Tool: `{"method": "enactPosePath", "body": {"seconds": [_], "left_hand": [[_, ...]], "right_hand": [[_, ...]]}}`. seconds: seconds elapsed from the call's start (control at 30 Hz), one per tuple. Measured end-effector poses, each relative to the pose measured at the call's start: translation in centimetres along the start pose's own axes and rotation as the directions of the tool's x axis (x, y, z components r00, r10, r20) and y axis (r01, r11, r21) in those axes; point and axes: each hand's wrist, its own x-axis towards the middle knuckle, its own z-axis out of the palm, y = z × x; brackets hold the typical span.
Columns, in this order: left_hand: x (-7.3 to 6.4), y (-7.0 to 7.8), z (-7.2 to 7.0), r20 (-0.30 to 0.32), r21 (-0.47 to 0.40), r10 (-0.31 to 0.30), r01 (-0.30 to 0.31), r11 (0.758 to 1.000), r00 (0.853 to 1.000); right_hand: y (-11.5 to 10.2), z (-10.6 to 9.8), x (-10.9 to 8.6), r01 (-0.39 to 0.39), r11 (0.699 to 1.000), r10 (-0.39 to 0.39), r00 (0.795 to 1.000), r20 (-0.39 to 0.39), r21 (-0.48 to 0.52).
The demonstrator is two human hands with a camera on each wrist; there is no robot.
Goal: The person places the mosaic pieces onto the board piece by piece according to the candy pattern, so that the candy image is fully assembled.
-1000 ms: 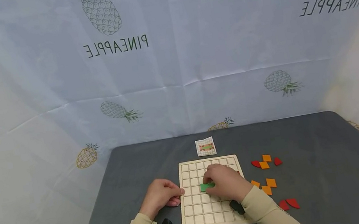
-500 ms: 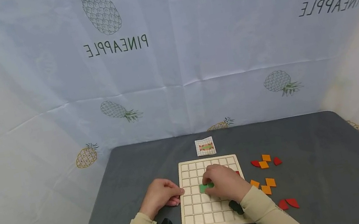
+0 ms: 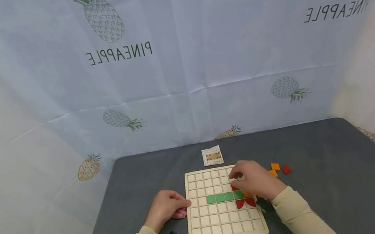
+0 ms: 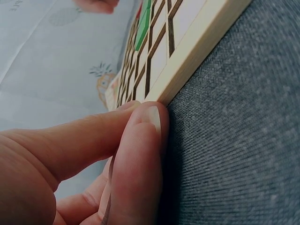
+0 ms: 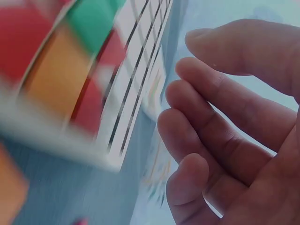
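Note:
A pale wooden grid board lies on the dark table. My left hand pinches its left edge between thumb and forefinger, seen close up in the left wrist view. Across the middle of the board runs a row of green square tiles, ending at an orange tile on the right. Red quarter-round tiles sit above and below that row's right end. My right hand hovers over the board's upper right, fingers loosely bent; in the right wrist view nothing is between thumb and fingers.
Orange squares and a red piece lie on the table right of the board; the right arm covers others. Behind the board is a small pattern card. A pineapple-print cloth hangs beyond the table.
My right hand has let go of the green tile and moved right, uncovering the green row and the red and orange tiles. The left hand stays at the board's edge. The head view has shifted slightly.

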Motion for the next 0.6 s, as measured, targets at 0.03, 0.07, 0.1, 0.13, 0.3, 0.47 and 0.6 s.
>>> {"method": "enactPosePath", "body": {"seconds": [0.03,0.07,0.1,0.13,0.3,0.47,0.6], "left_hand": [[0.0,0.1,0.0,0.002,-0.003,-0.001,0.001,1.0,1.0],[0.0,0.1,0.0,0.004,-0.006,-0.001,0.001,1.0,1.0],[0.1,0.1,-0.1,0.006,-0.009,0.0,0.0,1.0,1.0],[0.1,0.2,-0.1,0.006,-0.01,0.0,0.0,1.0,1.0],[0.1,0.4,-0.2,-0.002,-0.004,-0.009,0.009,1.0,1.0],[0.0,0.3,-0.1,-0.01,0.002,-0.027,0.027,1.0,1.0],[0.1,0.3,0.0,-0.01,0.004,-0.022,0.022,1.0,1.0]], "right_hand": [[0.6,-0.6,-0.3,-0.019,1.0,0.019,1.0,0.001,0.005],[1.1,-1.1,-0.7,-0.038,0.999,0.038,0.999,0.002,0.011],[1.7,-1.6,-1.0,-0.051,0.999,0.051,0.999,0.0,0.01],[2.4,-2.1,-1.4,-0.059,0.998,0.059,0.998,-0.001,0.012],[5.3,-3.8,-3.2,-0.1,0.995,0.1,0.995,0.006,-0.013],[7.5,-4.5,-5.2,-0.135,0.99,0.137,0.99,0.042,-0.05],[8.6,-4.8,-6.8,-0.161,0.986,0.165,0.984,0.072,-0.052]]}}
